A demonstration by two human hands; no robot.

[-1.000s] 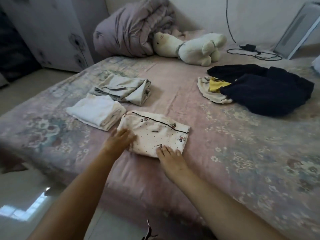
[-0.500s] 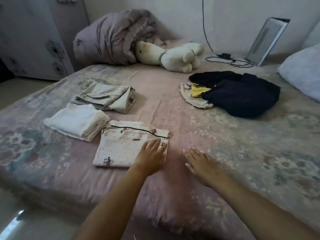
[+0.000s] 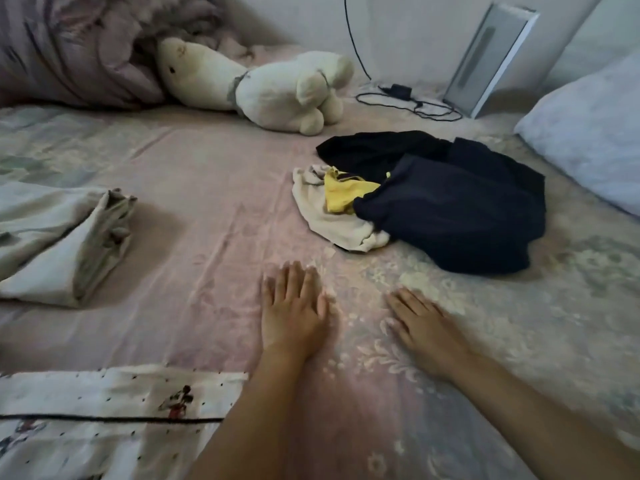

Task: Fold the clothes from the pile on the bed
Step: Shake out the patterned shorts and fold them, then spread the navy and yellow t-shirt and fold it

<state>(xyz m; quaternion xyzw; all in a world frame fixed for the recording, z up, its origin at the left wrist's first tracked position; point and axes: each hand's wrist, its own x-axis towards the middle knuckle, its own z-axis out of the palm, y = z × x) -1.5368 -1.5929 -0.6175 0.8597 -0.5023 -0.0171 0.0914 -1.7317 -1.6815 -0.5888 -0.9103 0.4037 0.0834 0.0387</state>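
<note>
No words, labels, brand marks or numbers can be read anywhere in the view. The only markings are pictures and patterns, none of them lettering: the folded dotted garment [image 3: 104, 420] left of the left grip [image 3: 292, 306] bears small dark dots, a black piping line and little red-and-black printed figures too blurred to make out, and the bedsheet [image 3: 398, 362] beneath both grips carries a pale floral and leaf pattern. The white panel [image 3: 490, 60] leaning on the wall far beyond the right grip [image 3: 420, 323] shows a plain grey strip with no legible writing.
</note>
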